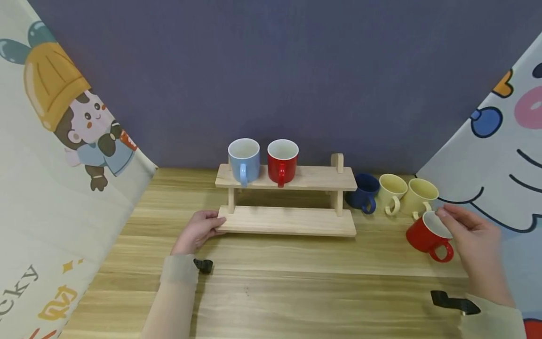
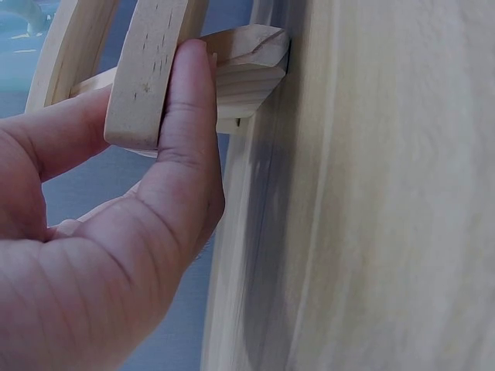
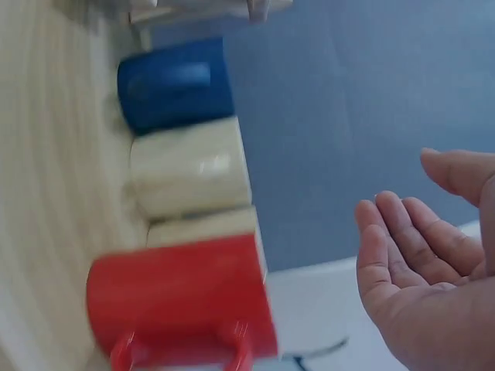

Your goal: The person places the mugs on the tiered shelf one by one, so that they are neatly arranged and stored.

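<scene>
My left hand (image 1: 201,229) pinches the left end of the lower board of a two-tier wooden shelf (image 1: 288,221), thumb above and fingers beneath. In the left wrist view the thumb and a finger lie on either side of the board end (image 2: 141,85). On the right, my right hand (image 1: 476,240) is beside a red mug (image 1: 422,235) and overlaps its rim in the head view. The right wrist view has that hand (image 3: 433,263) apart from the red mug (image 3: 182,297), its fingers loosely bent with nothing between them and the thumb.
A light blue mug (image 1: 250,165) and another red mug (image 1: 288,168) stand on the upper board. Right of the shelf are a dark blue mug (image 1: 360,195) and two pale yellow mugs (image 1: 387,195). Behind the wooden table (image 1: 271,292) rises a dark panel (image 1: 271,80).
</scene>
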`<state>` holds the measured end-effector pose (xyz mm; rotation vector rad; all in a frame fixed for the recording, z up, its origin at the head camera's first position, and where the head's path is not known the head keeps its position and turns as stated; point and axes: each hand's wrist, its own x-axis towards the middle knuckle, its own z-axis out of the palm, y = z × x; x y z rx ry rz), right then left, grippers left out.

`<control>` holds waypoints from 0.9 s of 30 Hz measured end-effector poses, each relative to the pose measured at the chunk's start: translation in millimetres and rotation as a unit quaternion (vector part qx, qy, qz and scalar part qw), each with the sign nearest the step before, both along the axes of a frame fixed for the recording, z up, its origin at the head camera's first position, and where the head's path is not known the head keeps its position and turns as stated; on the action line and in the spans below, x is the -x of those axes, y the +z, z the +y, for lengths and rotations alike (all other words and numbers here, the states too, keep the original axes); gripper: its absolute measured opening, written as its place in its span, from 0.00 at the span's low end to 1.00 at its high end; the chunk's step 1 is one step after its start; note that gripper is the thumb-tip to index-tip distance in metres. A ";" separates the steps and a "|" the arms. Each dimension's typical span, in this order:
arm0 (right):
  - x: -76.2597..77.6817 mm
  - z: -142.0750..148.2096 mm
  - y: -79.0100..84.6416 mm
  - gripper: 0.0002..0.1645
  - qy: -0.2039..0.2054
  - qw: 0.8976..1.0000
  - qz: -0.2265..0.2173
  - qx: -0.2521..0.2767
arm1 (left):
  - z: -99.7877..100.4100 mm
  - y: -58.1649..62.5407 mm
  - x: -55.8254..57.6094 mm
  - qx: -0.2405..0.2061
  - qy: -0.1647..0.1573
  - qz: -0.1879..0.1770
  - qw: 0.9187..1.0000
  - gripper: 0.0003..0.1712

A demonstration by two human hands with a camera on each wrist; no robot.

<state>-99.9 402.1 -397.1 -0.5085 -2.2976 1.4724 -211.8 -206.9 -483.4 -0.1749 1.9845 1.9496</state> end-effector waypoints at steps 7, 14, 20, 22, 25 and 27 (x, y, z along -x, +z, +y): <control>-15.5 27.4 -15.9 0.35 -0.081 0.995 -0.064 0.003 | 0.0 0.2 0.2 -0.004 0.000 -0.005 1.000 0.30; -21.9 49.0 -31.9 0.49 -0.085 0.982 -0.164 -0.049 | -0.7 -0.5 0.0 -0.001 0.000 -0.008 1.000 0.32; -21.8 55.2 -41.2 0.48 -0.153 0.972 -0.175 -0.002 | 0.0 0.4 -1.3 -0.006 0.002 -0.007 1.000 0.33; -24.5 58.7 -42.5 0.51 -0.126 0.972 -0.195 -0.020 | 0.4 0.5 -1.6 -0.006 0.003 -0.007 1.000 0.32; -26.4 65.0 -47.8 0.57 -0.069 0.970 -0.229 -0.041 | 0.0 0.4 -1.4 -0.006 0.006 -0.005 1.000 0.32; -24.0 67.7 -51.5 0.60 -0.043 0.967 -0.245 -0.044 | -0.5 0.4 -1.2 -0.006 0.005 -0.003 1.000 0.32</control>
